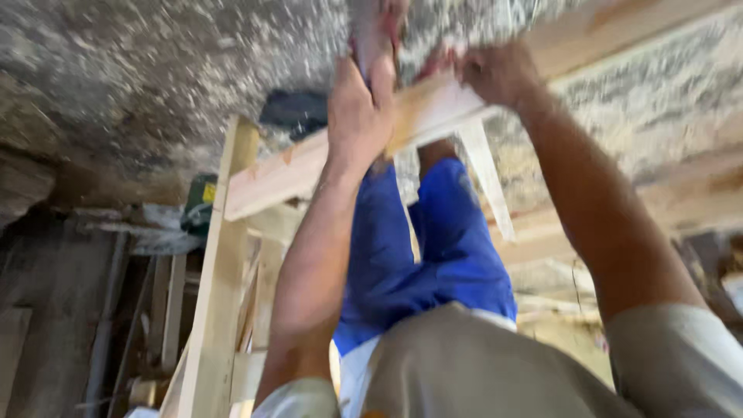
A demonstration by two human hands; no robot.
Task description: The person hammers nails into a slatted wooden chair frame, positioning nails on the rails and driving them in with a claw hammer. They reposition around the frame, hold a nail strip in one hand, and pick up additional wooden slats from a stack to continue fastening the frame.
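My left hand [357, 104] is closed around a pale wooden plank [294, 170] that runs slantwise from the left up to the right. A blurred pinkish shape sits just above this hand; I cannot tell what it is. My right hand [495, 73] grips the same plank a little further right. Both arms reach up from the bottom of the frame. Blue shorts [441, 248] and a grey shirt [480, 364] fill the space between them. A thin pale strip [487, 182] hangs from the plank under my right hand.
A second light plank [219, 271] stands upright at the left and meets the slanted one. Speckled grey rough ground [139, 70] fills the top. More timber boards [681, 201] lie at the right, with a green container [200, 201] and dark boards [116, 310] at the left.
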